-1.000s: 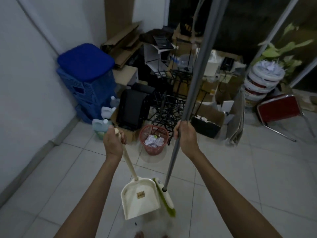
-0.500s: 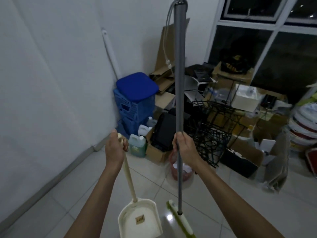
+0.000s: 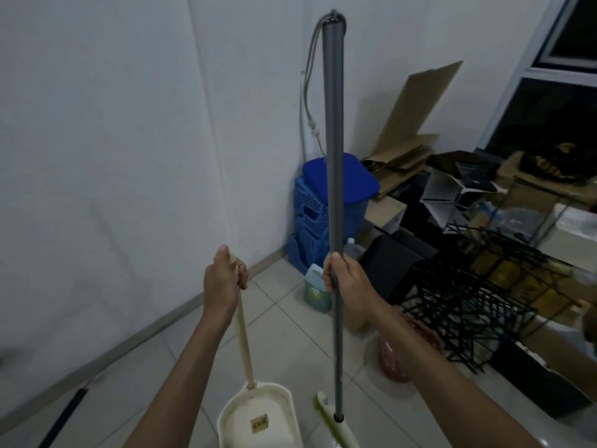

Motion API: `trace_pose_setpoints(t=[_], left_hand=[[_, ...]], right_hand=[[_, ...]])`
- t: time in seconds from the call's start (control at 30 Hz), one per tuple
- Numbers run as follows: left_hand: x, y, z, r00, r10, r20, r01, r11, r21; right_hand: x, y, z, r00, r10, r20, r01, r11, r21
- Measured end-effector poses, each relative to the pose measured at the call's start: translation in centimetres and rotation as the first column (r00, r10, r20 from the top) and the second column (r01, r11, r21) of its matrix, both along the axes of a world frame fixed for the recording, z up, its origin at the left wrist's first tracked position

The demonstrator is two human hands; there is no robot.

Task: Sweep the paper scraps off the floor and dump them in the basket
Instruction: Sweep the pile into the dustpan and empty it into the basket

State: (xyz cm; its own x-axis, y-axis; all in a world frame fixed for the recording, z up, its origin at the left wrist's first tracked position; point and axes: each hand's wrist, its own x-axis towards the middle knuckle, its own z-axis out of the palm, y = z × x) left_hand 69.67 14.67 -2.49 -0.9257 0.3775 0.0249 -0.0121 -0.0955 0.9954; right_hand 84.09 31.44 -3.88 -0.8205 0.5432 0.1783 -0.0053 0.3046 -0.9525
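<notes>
Left hand (image 3: 223,286) at the top end of the dustpan (image 3: 258,418) handle, fingers (image 3: 241,278) wrapped round it, pan hanging low by the floor (image 3: 284,321) with its mouth facing up, inside looks bare, only a small label. Right hand (image 3: 347,282) on the broom (image 3: 334,189), fingers (image 3: 327,279) closed round the grey pole about midway, pole upright, green-edged head down at the bottom edge just beside the pan; touching the tile or not, cannot tell. Basket (image 3: 392,363), reddish, sits on the floor just past the right forearm, half hidden and blurred, contents unreadable. No paper scraps on the tiles in view. Clutter behind: blue crate (image 3: 342,185), green jug (image 3: 318,291), black wire rack (image 3: 468,286), cardboard (image 3: 416,108) against the wall. Step, as a guess: between sweeps or at the end, tools held idle, nothing in the pan to tip. Next move calls for looking down to check the floor for leftover scraps; if any, pan lip flat on the tile, broom head lowered and pulled toward it, then pan carried over the basket rim and tilted; if none, both tools can be put away
</notes>
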Motion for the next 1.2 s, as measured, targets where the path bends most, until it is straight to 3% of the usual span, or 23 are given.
trace_pose_setpoints(t=[0.27, 0.57, 0.87, 1.2], left_hand=[[-8.3, -4.6, -1.3, 0.994, 0.090, -0.067, -0.094, 0.995, -0.046], [-19.6, -8.3, -2.0, 0.970, 0.240, 0.028, -0.239, 0.970, -0.032], [-30.3, -13.0, -4.7, 0.918, 0.396, 0.025, -0.395, 0.918, -0.021], [-42.3, -18.3, -8.9, 0.898, 0.431, 0.090, -0.432, 0.902, -0.006]], right_hand=[[-10.6, -2.1, -0.5, 0.988, 0.153, -0.015, -0.154, 0.985, -0.075], [-24.1, -4.0, -1.2, 0.945, 0.328, -0.012, -0.328, 0.941, -0.088], [-37.6, -6.9, -2.7, 0.875, 0.484, 0.028, -0.480, 0.873, -0.088], [-50.1, -10.5, -6.7, 0.892, 0.427, 0.147, -0.430, 0.903, -0.009]])
